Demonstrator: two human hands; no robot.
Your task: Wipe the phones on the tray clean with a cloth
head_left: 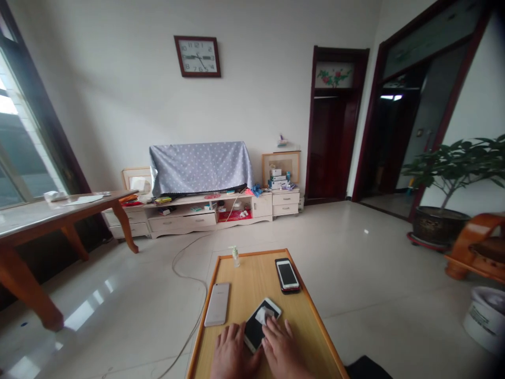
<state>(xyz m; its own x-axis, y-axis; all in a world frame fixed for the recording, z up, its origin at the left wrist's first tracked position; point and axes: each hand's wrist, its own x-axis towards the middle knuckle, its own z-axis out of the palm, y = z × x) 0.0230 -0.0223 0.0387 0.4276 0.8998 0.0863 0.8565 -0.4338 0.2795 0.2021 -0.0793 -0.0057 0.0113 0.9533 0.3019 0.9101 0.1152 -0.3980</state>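
Note:
A white-framed smartphone (pixel 254 337) with a dark screen lies at a slant on the small wooden table. My left hand (pixel 231 350) grips its lower left edge, fingers bent and thumb along the near end. With the fingertips of my right hand (pixel 281 345), I press a crumpled white tissue (pixel 263 315) onto the upper part of the screen. To the left, a pinkish phone (pixel 217 304) lies face down. Farther off at the right rests another white phone (pixel 287 273) on a dark case or phone. A clear pump bottle (pixel 235 257) stands at the far left corner.
The wooden table (pixel 252 271) has a raised orange-brown rim. A cable (pixel 189 276) runs over the floor on its left. Beyond stand a low cabinet (pixel 183 222) and a larger table (pixel 98 202). A white bucket (pixel 485 318) and potted plant (pixel 442 223) are at right.

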